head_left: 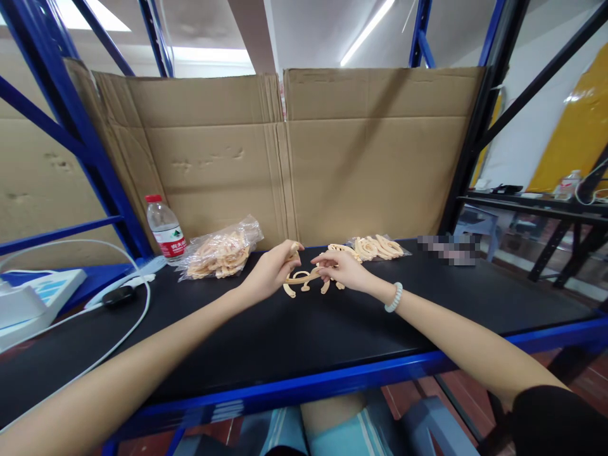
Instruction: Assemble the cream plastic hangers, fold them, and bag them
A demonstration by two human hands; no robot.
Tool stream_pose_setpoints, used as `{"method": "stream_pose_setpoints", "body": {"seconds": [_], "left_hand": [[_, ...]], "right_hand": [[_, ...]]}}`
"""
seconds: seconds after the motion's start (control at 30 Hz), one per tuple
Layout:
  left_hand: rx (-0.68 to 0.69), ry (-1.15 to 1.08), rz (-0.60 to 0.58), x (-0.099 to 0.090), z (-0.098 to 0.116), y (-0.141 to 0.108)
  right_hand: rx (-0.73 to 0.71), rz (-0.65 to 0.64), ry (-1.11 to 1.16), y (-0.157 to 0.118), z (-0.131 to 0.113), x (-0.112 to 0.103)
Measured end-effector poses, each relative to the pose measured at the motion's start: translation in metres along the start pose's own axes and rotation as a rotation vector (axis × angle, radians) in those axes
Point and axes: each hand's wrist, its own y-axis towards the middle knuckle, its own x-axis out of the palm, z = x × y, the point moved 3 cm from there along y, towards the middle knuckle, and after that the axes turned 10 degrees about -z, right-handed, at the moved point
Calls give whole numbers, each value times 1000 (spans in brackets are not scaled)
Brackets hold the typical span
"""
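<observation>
My left hand [270, 271] is closed on pale wooden-looking pieces; one pokes up by its fingertips. A thin pale curved strip [304, 278] spans from it to my right hand [346, 268], whose fingers pinch the other end. The right wrist wears a pale beaded bracelet [394, 297]. Just under the hands, several loose curved pale pieces lie on the black tabletop, among them an arc-shaped piece [289, 291]. More pieces [342, 249] sit behind the right hand, partly hidden by it. Exactly how the held parts join is too small to make out.
A plastic bag of pale pieces [221, 253] lies at the back left beside a red-capped water bottle [166, 231]. Another bag [379, 247] is at the back right. Cardboard [380, 164] walls the rear. A power strip [45, 301] and white cables occupy the left side.
</observation>
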Motion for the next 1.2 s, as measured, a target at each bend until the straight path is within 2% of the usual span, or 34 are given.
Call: {"method": "stream_pose_setpoints", "body": {"seconds": [0.17,0.3,0.43,0.57,0.67,0.77,0.83,0.9,1.0,1.2], "left_hand": [[-127,-333,174,-1,-22,-14],[-177,-563,75,11,-34,-18],[-157,-595,-29,13,-28,-19],[-208,-589,-24,8,-19,-20],[-270,-685,8,6,-18,-20],[-333,-801,18,9,-20,-20],[-376,-899,-27,15,-20,-21],[-417,-973,-128,22,-19,-22],[-479,-936,-260,29,-13,-24],[-471,-958,-349,29,-1,-25]], "right_hand": [[40,71,75,2,7,-2],[57,162,238,0,8,-3],[89,215,397,-1,11,-6],[117,123,508,-2,10,-10],[143,27,552,-3,9,-11],[167,2,585,-3,7,-10],[171,-21,610,-3,5,-6],[167,-51,623,-3,4,-1],[179,-92,636,-3,5,5],[183,-115,636,-4,6,13]]}}
